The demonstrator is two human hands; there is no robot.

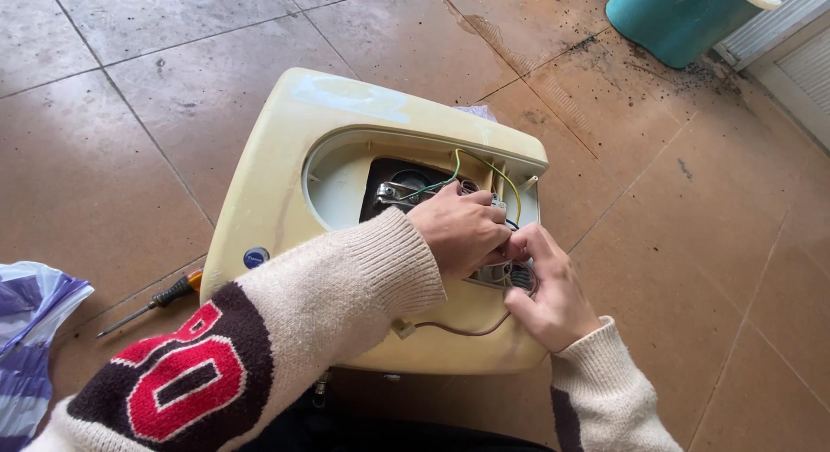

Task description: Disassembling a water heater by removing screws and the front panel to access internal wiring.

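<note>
A cream-yellow plastic appliance housing point(277, 158) lies on the tiled floor with its inner compartment exposed. Inside it I see a dark recess with a metal part point(393, 191) and green-yellow wires point(450, 180). My left hand point(462, 230) reaches into the opening, fingers curled on a small metal component point(494, 272) beside the wires. My right hand point(553, 292) pinches the same spot from the right, against the left hand's fingertips. A brown wire point(467, 333) loops below both hands across the housing's near rim. What sits between the fingertips is mostly hidden.
A screwdriver point(151, 303) with a black and orange handle lies on the floor left of the housing. A blue-white plastic bag point(30, 331) is at the left edge. A teal bucket point(674, 20) stands top right amid dark specks, by a white louvred door point(804, 63).
</note>
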